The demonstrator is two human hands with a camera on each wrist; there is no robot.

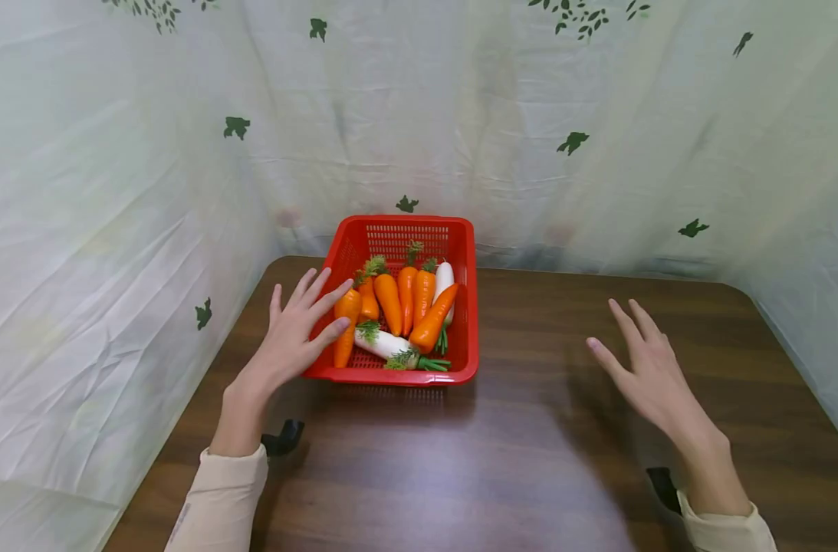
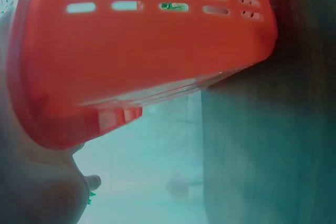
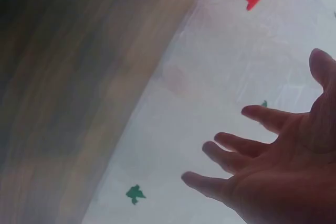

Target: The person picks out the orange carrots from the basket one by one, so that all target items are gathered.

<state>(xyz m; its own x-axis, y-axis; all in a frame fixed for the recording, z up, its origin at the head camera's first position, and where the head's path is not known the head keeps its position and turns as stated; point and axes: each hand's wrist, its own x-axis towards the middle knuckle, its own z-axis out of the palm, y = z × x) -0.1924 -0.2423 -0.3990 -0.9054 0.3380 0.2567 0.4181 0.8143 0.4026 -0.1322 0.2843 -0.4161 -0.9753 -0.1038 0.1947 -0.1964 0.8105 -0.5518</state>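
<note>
A red plastic basket [image 1: 405, 221] stands on the table, holding several orange carrots [image 1: 389, 303] with green tops. Among them are a white radish [image 1: 380, 343] at the front and another white radish [image 1: 444, 276] at the right. My left hand [image 1: 290, 337] is at the basket's left side, fingers spread, thumb and fingertips reaching over the rim near the leftmost carrot [image 1: 346, 326]. In the left wrist view, the basket wall [image 2: 142, 51] hides most of that hand; whether it touches the rim I cannot tell. Off to the right, my right hand [image 1: 649, 376] hovers over the table with spread fingers, holding nothing.
The brown wooden table [image 1: 419, 475] has rounded back corners. Pale curtains [image 1: 419, 107] with dark green leaf prints hang behind it and along both sides. Dark wrist mounts [image 1: 284, 438] show beside both forearms.
</note>
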